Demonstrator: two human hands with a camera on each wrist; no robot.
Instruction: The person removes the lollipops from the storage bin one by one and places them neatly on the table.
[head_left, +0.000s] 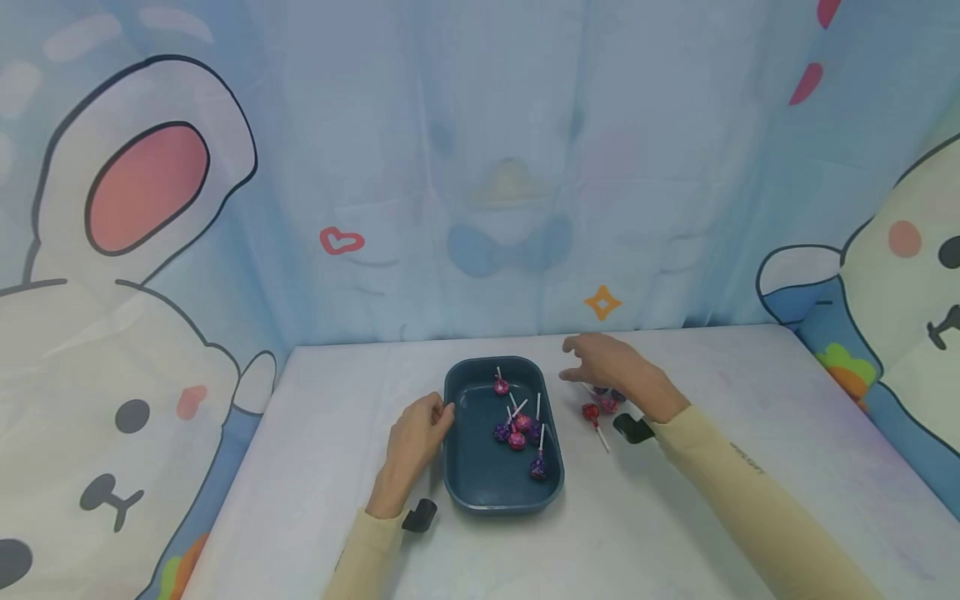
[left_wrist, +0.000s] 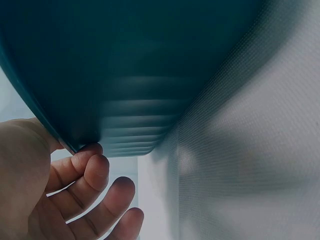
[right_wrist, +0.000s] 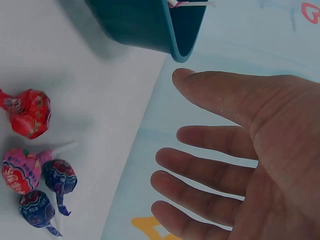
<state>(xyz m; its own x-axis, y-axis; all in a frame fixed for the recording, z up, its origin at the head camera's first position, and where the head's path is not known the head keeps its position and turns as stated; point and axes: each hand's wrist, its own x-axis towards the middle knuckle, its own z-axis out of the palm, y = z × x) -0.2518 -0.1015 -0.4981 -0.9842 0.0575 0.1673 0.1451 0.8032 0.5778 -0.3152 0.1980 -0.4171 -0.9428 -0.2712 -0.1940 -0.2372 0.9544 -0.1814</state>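
Right sleeve [head_left: 757, 492], pale yellow, nearest the head camera. Ribbed wall of teal tray [head_left: 480, 479] shows only from left wrist; rim pinched between thumb and finger of left hand [head_left: 412, 437]. Right wrist view separates red lollipop [right_wrist: 31, 114], pink lollipop [right_wrist: 21, 171], two blue lollipops [right_wrist: 60, 176], shiny-wrapped, on desk [head_left: 322, 442] below right hand [head_left: 611, 362], fingers apart, holding nothing, near desk's far edge. Tray lollipops [head_left: 517, 440] overlap: perhaps six.

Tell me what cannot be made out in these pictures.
Head view: loose lollipops, partly covered by the right hand; wrapper print, too small.
Left wrist view: inside of the tray, hidden by its wall.
Right wrist view: tray lollipops, mostly cut off by the top edge.
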